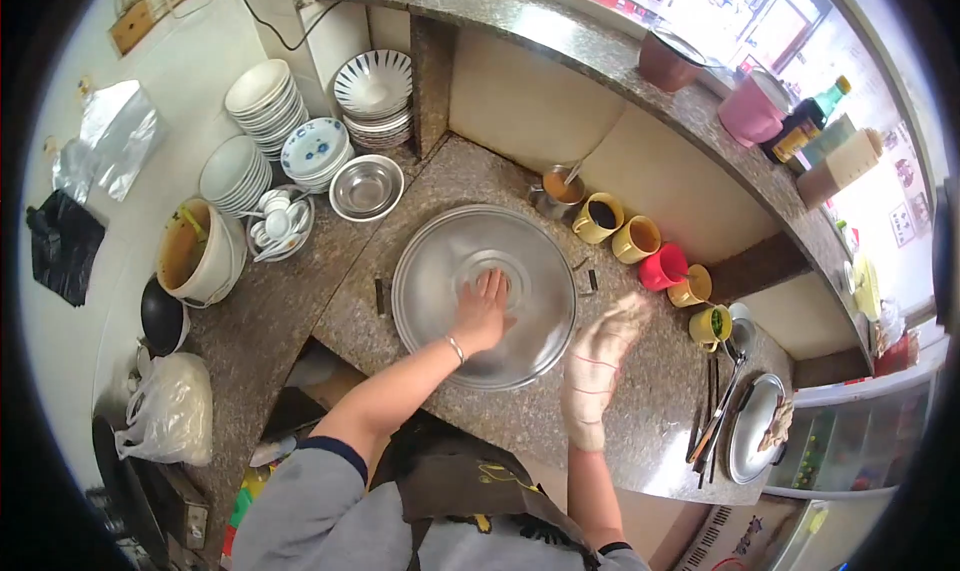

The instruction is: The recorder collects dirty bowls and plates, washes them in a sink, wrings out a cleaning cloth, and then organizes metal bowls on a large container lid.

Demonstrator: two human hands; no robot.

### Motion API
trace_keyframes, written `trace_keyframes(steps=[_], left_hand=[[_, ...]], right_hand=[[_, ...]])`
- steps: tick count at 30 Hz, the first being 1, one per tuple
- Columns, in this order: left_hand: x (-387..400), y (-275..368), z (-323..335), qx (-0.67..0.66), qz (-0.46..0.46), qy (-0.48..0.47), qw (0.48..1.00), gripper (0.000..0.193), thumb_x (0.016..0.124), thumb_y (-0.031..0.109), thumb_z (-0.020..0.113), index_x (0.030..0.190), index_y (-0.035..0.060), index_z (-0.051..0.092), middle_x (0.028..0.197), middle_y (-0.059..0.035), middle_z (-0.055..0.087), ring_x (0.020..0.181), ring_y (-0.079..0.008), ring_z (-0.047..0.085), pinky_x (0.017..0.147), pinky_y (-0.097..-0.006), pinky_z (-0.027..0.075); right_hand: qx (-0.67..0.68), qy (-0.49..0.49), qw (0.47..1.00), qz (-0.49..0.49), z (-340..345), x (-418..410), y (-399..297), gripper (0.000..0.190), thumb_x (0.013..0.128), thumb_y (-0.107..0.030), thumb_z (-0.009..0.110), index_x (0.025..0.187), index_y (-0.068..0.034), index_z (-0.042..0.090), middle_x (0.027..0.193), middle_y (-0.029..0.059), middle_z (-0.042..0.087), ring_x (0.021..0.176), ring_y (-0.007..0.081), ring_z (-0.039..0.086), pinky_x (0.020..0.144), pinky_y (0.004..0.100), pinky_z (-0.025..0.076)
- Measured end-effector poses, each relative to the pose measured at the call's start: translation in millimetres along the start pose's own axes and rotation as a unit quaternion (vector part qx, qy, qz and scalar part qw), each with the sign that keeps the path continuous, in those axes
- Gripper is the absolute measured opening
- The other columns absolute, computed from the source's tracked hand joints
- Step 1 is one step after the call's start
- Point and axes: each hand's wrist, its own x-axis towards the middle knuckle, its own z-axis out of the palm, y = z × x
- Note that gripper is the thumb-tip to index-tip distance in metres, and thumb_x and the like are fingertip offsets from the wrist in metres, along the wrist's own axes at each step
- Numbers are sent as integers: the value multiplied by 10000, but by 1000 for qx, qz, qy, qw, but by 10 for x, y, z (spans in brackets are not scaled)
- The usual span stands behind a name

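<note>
A large round metal lid (427, 286) fills the middle of the stone-patterned counter (352, 301). Dark handle-like pieces stick out on either side of it. My left hand (484, 312) lies palm down on the lid near its centre ring, fingers extended, with a bangle at the wrist and nothing held. To the right of the lid, my right hand (596, 372) is raised over the counter, wrapped in a pale covering with thin pinkish lines, a glove or cloth. Its fingertips are blurred, and the covering hides how the fingers are set.
Stacked bowls (262, 102), a bowl of white spoons (277, 226) and a bucket of liquid (199, 252) stand left. Several sauce cups (636, 239) line the back right. Tongs (724, 406) and a smaller lid (750, 428) lie right. A raised ledge (525, 16) curves behind.
</note>
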Motion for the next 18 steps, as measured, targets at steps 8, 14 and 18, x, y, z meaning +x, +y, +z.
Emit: trace_keyframes(steps=[8,14,18], left_hand=[[74,-202,180,-3,-4,39,999,675,819,350,479,1324,-9,212,1407,-152,143,1306,-263,134,1006,-527,145],[74,-182,191,-44,-5,55,997,739,785,374,519,1329,-9,198,1410,-143,143,1310,-257,108,1020,-504,118],[61,-186,188,-51,-20,77,996,758,764,389,544,1322,-7,219,1396,-153,182,1294,-265,164,1020,-477,146]], right_hand=[[-10,-63,989,-131,826,735,-76,609,744,-90,504,1283,55,259,1312,230,291,1235,346,255,1028,380,197],[-359,-35,876,-321,1459,1458,338,427,782,-100,497,1173,49,415,1205,195,438,1138,318,403,964,369,310],[67,-170,968,-172,1518,1822,-222,386,770,-145,501,1125,4,479,1019,157,554,957,311,527,825,384,414]])
